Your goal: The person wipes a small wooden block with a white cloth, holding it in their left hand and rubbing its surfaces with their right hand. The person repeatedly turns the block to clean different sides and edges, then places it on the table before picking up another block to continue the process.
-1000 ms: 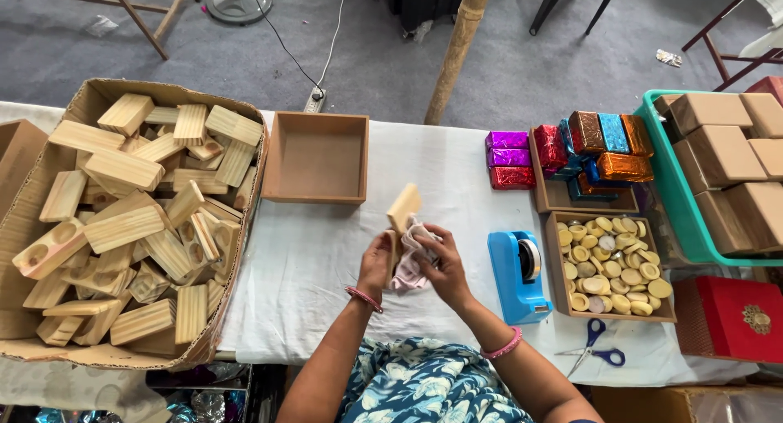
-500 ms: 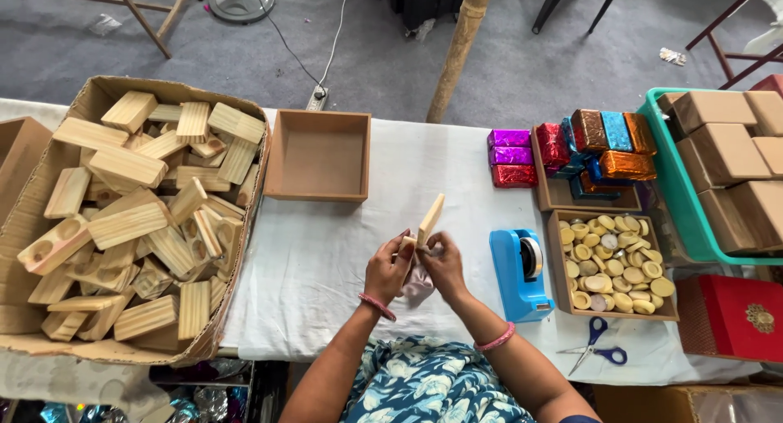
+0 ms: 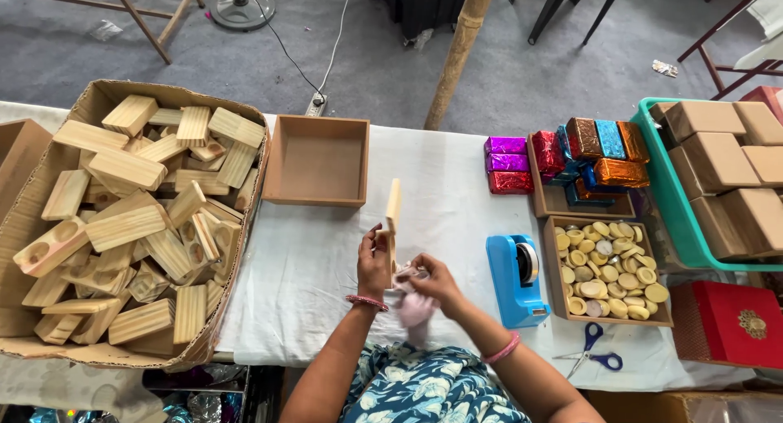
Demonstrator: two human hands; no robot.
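Cloth-covered counter (image 3: 326, 260) over grey floor carries, from the left, a cardboard box of wooden blocks (image 3: 122, 219), an open brown tray (image 3: 318, 160) and a blue tape dispenser (image 3: 515, 280). Left hand (image 3: 373, 268) fingers clench the wooden block (image 3: 393, 219), now turned edge-on; right hand (image 3: 431, 284) grasps a pinkish cloth (image 3: 414, 307), its shape blurred.

Tape dispenser (image 3: 515, 278) left of scissors (image 3: 590, 352)
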